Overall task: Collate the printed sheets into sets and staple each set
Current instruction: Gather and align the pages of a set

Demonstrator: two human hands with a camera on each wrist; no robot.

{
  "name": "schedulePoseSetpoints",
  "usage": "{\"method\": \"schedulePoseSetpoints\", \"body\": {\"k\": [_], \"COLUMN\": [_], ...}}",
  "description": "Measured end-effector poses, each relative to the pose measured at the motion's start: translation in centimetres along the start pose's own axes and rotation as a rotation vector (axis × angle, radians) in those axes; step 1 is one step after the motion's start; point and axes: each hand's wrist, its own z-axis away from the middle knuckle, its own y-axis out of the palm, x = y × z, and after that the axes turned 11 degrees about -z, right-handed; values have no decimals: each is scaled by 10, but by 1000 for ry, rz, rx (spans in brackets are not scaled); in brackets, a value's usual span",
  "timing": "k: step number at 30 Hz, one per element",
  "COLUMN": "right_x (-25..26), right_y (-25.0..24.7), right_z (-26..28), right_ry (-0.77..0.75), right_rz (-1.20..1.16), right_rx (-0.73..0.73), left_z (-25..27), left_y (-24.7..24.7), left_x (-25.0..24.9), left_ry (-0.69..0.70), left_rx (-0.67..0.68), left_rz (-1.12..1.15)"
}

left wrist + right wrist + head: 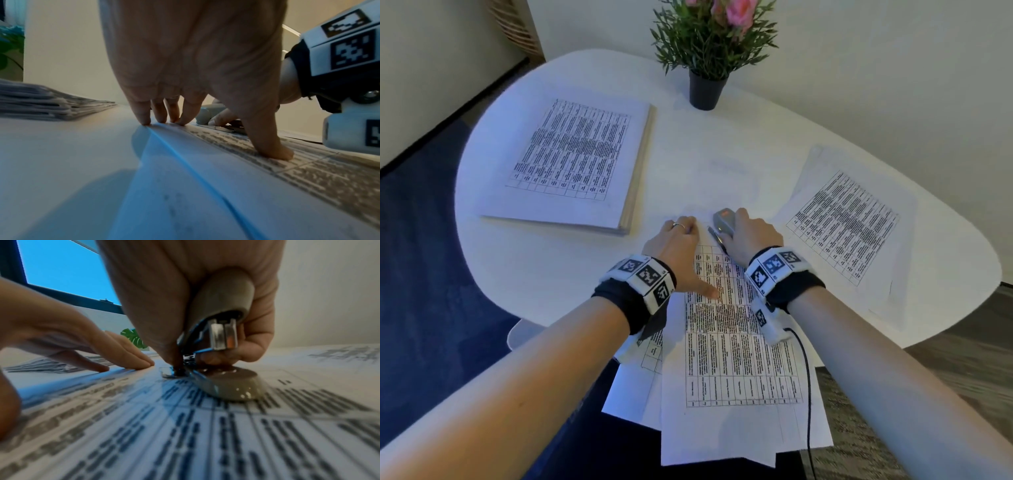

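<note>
- Head view: the left hand (677, 245) lies flat with fingers straight on the top corner of the printed set (736, 342), thumb spread onto the table of text. The right hand (751, 236) is wrapped round a grey stapler (724, 222) at that same top edge.
- The set hangs over the near edge of the white worktop (544, 267); looser sheets fan out under it.
- A thick stack of sheets (571, 161) lies well apart at far left, a thinner pile (849, 226) at right near the worktop's rim. Bare worktop lies between them, up to a potted plant (707, 68) at the far edge.
- Left wrist view: four fingertips (145, 121) press the paper's edge, thumb flat on the print; the stack's layered side (41, 104) shows beyond.
- Right wrist view: the stapler (222, 340) is gripped by the curled fingers of the right hand (185, 288), its base (230, 386) on the sheet and its mouth at the corner, just beside the left fingertips (141, 361).
</note>
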Motion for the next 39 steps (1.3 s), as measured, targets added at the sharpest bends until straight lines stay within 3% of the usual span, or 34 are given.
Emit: {"method": "schedulePoseSetpoints", "body": {"k": [13, 19, 27, 31, 39], "right_x": [25, 15, 30, 28, 46], "right_y": [20, 2, 16, 10, -12], "right_z": [-8, -22, -36, -26, -49], "right_ry": [207, -24, 188, 67, 4], "right_rz": [-86, 81, -141, -67, -110], "right_rx": [-96, -57, -26, -101, 24], "left_z": [-3, -1, -1, -2, -1], "left_y": [5, 5, 3, 4, 8], "left_x": [3, 2, 2, 2, 3], "left_ry": [50, 37, 32, 14, 31], "left_rx": [-67, -48, -62, -46, -90], "left_rz": [-75, -97, -97, -87, -20]}}
